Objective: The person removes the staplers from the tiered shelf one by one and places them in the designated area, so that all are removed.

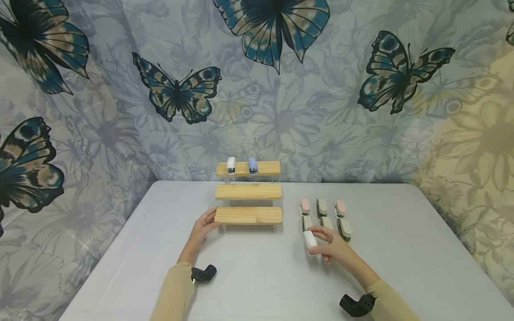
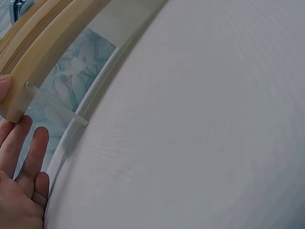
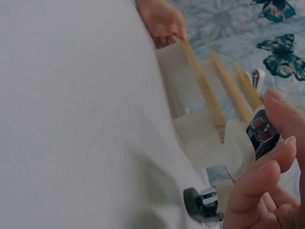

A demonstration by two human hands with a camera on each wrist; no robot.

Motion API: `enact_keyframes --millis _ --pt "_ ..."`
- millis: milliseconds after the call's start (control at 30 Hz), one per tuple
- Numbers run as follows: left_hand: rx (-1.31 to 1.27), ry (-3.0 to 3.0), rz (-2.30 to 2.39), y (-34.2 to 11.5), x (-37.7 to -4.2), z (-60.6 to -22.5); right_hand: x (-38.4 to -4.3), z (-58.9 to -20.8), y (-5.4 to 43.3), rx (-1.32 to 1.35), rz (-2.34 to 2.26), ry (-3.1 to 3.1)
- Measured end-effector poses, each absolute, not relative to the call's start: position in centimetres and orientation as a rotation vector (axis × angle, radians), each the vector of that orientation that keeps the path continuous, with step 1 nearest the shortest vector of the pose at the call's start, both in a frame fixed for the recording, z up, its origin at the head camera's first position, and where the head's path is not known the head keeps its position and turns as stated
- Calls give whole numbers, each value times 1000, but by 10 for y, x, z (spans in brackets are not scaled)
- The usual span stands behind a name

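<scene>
My right hand [image 1: 334, 246] pinches a small white stapler [image 1: 310, 239] between thumb and fingers, at the front of a group of staplers on the table. In the right wrist view, the metal mouth of this held stapler [image 3: 262, 131] shows by the fingers. To the left stands a three-step wooden display stand [image 1: 249, 216]. My left hand [image 1: 202, 229] holds the left end of its lowest board, thumb on the board and fingers under its edge in the left wrist view. On the top board sit a white stapler [image 1: 230, 165] and a blue stapler [image 1: 252, 165], side by side.
Right of the stand, two rows of staplers lie on the white table [image 1: 257, 276]. The back row has a pink stapler [image 1: 304, 206], a grey-green stapler [image 1: 322, 207] and another pink one; pale green staplers [image 1: 345, 227] form the front row. A butterfly-patterned backdrop [image 1: 281, 111] hangs behind.
</scene>
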State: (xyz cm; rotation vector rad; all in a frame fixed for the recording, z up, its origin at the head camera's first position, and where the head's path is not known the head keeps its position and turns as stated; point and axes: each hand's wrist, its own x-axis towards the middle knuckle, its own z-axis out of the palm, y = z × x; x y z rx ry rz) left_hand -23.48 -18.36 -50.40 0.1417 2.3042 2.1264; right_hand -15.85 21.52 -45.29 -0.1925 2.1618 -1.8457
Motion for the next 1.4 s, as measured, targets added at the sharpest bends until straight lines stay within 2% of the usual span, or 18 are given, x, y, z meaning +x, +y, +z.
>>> enact_keyframes --millis 433,1133,1400 --pt "165 2302 2135 -182 -234 -504 -148 -478 220 -176 -1832 2220" --pt "148 2314 2109 -181 -233 -499 -150 -480 215 -77 -1838 2238" --pt "133 2314 2124 -182 -235 -504 -149 -481 207 -54 -1699 2460"
